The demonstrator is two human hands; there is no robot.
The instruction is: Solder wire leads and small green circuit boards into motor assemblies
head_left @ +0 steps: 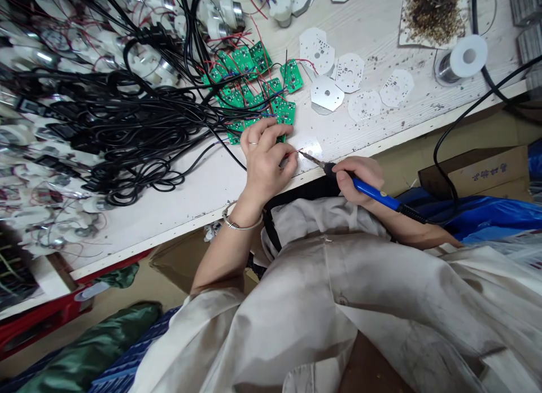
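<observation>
My right hand [359,177] is closed around the blue handle of a soldering iron [376,194]. The iron's tip points left and meets a white LED board [311,150] near the table's front edge. With thumb and forefinger, my left hand [269,156] pinches a thin red wire [292,154] right by that tip. Its other fingers reach over green circuit boards [285,112], which lie in a cluster with red and black wires attached. Whether the wire's end touches the board is too small to tell.
Black cables [156,122] fill the table's left side, with white motor-like parts [25,37] behind. More white boards [349,72] lie ahead. At the right are a solder spool [468,57] and a pad with brown residue [436,12]. The iron's cord [444,139] hangs over the table edge [406,125].
</observation>
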